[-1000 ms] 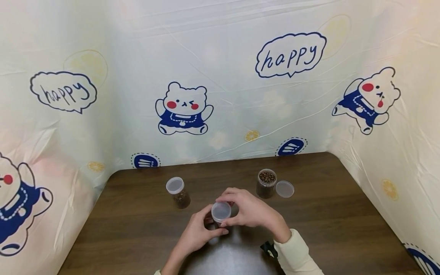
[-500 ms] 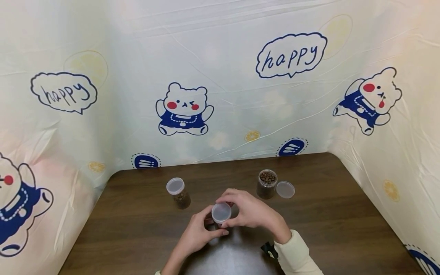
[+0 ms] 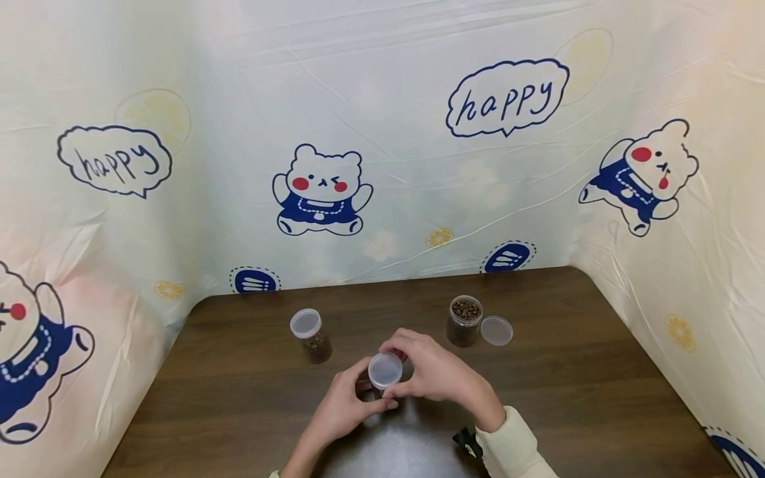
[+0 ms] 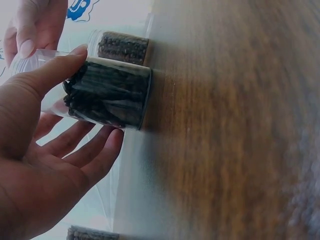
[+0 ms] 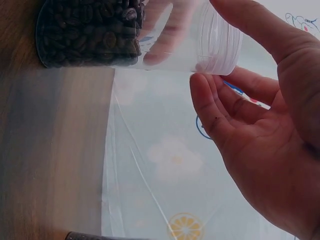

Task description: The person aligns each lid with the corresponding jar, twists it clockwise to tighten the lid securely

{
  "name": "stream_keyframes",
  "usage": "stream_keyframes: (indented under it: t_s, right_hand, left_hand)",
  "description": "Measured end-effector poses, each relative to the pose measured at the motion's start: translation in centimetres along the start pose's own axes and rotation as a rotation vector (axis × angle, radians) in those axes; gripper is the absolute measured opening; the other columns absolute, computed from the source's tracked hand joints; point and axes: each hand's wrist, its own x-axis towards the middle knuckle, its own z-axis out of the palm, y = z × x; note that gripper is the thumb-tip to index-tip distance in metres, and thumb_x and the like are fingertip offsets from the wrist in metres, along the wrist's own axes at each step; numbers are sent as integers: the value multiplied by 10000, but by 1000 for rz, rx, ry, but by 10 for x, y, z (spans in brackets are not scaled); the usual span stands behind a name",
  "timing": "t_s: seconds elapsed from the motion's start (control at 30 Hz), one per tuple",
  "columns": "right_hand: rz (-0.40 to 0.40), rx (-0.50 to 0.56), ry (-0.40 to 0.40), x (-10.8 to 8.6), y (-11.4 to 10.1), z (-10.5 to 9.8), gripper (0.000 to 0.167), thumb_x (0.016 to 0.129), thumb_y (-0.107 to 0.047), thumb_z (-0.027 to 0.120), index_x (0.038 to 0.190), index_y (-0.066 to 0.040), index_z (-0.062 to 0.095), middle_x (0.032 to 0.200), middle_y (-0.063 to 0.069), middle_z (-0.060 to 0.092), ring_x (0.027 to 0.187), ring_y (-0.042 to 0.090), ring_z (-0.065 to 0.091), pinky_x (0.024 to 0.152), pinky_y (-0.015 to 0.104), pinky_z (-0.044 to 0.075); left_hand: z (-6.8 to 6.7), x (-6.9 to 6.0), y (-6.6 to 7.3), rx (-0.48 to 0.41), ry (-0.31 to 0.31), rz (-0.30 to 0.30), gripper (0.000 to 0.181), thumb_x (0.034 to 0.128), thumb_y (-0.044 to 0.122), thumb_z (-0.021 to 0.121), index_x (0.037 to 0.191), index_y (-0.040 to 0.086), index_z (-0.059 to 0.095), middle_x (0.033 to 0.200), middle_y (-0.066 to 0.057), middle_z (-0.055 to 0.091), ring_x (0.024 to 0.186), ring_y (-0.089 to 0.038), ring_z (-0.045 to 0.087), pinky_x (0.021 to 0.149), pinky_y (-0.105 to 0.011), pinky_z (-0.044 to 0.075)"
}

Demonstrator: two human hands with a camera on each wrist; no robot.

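Note:
A clear jar partly filled with dark beans (image 4: 107, 95) stands on the table near its front, a translucent lid (image 3: 385, 370) on its top. My left hand (image 3: 342, 405) grips the jar's body, thumb on one side and fingers round the other, as the left wrist view shows. Around the lid's rim, my right hand (image 3: 435, 369) holds with thumb and fingers. In the right wrist view the ridged lid (image 5: 220, 40) sits at the jar's mouth between the thumb and fingers of my right hand (image 5: 270, 110).
A lidded jar of dark contents (image 3: 316, 344) stands to the left on the brown table (image 3: 239, 398). Back right is an uncapped jar full of beans (image 3: 464, 325), a loose lid (image 3: 497, 330) lying beside it. A small black object (image 3: 467, 443) lies by my right sleeve.
The fingers of my right hand have shifted slightly to the right around the lid's rim. My left hand keeps its grip, and the jar stays where it was.

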Motion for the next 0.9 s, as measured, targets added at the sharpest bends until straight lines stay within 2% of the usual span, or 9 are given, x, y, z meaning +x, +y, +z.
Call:
stream_keyframes:
  t_s: [0.13, 0.37, 0.73, 0.9]
  right_hand:
    - [6, -19, 4, 0, -1, 1, 499, 822, -291, 924, 1231, -136, 684, 1157, -30, 667, 990, 68, 618, 898, 253, 563]
    - [-2, -40, 0, 0, -2, 0, 490, 830, -322, 915, 1235, -140, 708, 1155, -30, 684, 992, 70, 634, 887, 259, 574]
    - [-35, -53, -31, 2, 0, -4, 489, 860, -309, 891, 1282, -134, 718, 1204, -10, 686, 1021, 85, 648, 884, 232, 570]
    - [-20, -42, 7, 0, 0, 0, 488, 841, -325, 906, 1248, -135, 712, 1171, -19, 687, 1002, 85, 646, 877, 244, 573]
  left_hand:
    - [0, 0, 0, -6, -4, -6, 555, 812, 248, 931, 1296, 255, 661, 1251, -25, 720, 1106, -91, 716, 961, -320, 618]
    - [0, -1, 1, -7, -3, -7, 529, 821, 226, 923, 1285, 251, 668, 1240, -22, 727, 1110, -104, 722, 966, -371, 621]
    - [1, 1, -1, 28, 7, 2, 555, 812, 237, 927, 1305, 259, 673, 1254, -6, 731, 1139, -110, 711, 971, -304, 613]
    - [0, 1, -1, 25, 11, -4, 549, 804, 267, 934, 1291, 258, 680, 1245, -15, 736, 1132, -134, 723, 964, -323, 619]
